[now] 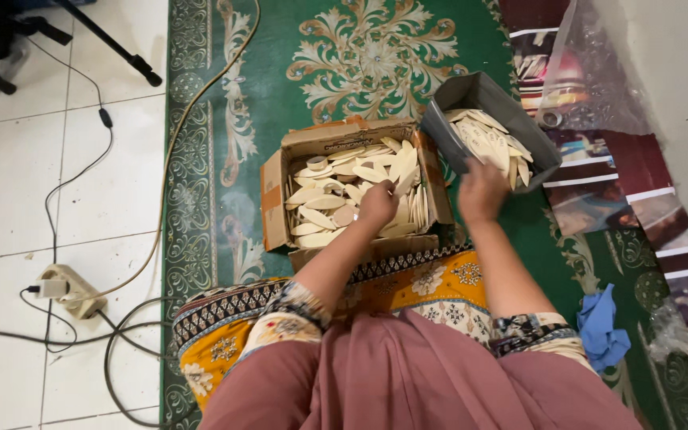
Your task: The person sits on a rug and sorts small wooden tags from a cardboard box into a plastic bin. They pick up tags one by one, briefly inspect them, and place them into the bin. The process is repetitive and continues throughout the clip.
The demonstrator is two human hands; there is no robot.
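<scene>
Left hand point(377, 203) grip pinching upright wooden piece point(404, 181)

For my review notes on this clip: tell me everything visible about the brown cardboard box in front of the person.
The cardboard box is brown, worn corrugated card with its flaps folded open and tape on the left flap. It sits upright on the green patterned carpet, just beyond the person's knees. It is filled with pale, flat oval pieces lying loosely stacked. The left hand reaches into it among the pieces. A grey box stands tilted at its right rear corner.

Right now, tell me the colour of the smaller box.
Grey box, seen from the head view.
</scene>
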